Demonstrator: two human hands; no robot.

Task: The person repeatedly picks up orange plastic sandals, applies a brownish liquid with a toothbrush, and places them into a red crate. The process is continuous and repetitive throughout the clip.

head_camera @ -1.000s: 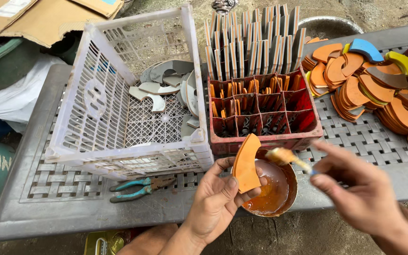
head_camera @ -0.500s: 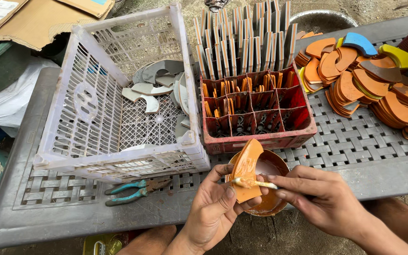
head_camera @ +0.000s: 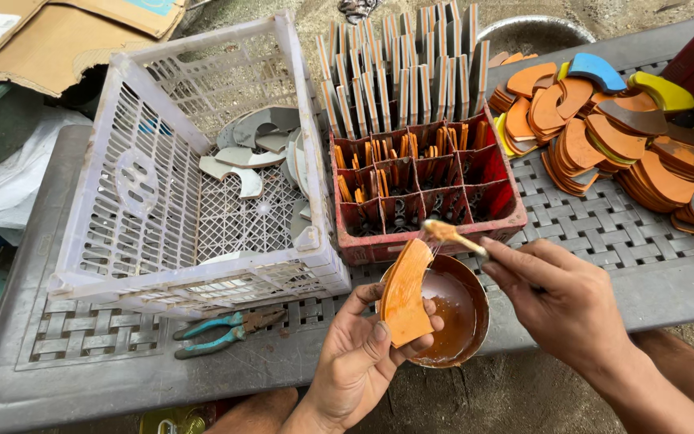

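Observation:
My left hand [head_camera: 353,362] grips a curved orange sole piece [head_camera: 407,293] upright over a small round bowl of brown glue [head_camera: 451,309] at the table's front edge. My right hand [head_camera: 560,293] pinches a thin brush [head_camera: 451,235] whose glue-laden tip hangs just above the piece's upper end, a thread of glue trailing down. Behind the bowl stands a red divided crate [head_camera: 431,197] with glued strips standing on end in its cells.
A white plastic basket [head_camera: 162,201] holding grey curved pieces sits at the left. Teal-handled pliers [head_camera: 218,329] lie in front of it. Piles of orange, blue and yellow sole pieces [head_camera: 604,137] cover the right of the grey woven table [head_camera: 604,241]. Cardboard lies at the far left.
The brush dipped to the orange piece half a second ago and has since lifted up and away from it. My left hand keeps the piece over the bowl.

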